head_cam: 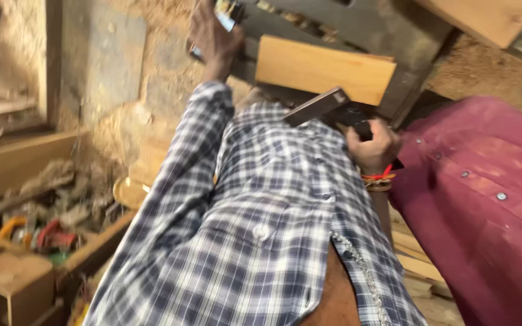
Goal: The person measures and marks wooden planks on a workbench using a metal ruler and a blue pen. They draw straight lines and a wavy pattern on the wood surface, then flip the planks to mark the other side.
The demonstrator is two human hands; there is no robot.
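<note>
The view is blurred and tilted. My left hand [212, 36], on a blue-and-white checked sleeve, reaches to the top of the view and is closed on a small shiny object [225, 18] that I cannot identify. My right hand [373, 145], with a red thread band at the wrist, grips the dark handle of a tool with a flat brown blade [316, 106] that points up and to the left. Just beyond that blade lies a light wooden board [324, 69] on a dark grey frame [382, 30]. My checked shirt [261, 229] fills the middle of the view.
Another person in a maroon shirt [478, 193] stands close on the right. A wooden tray of mixed tools [43, 229] sits at the lower left. Sawdust covers the ground [152, 78]. Wooden planks [418, 265] lie at the lower right and another board [484, 18] at the top right.
</note>
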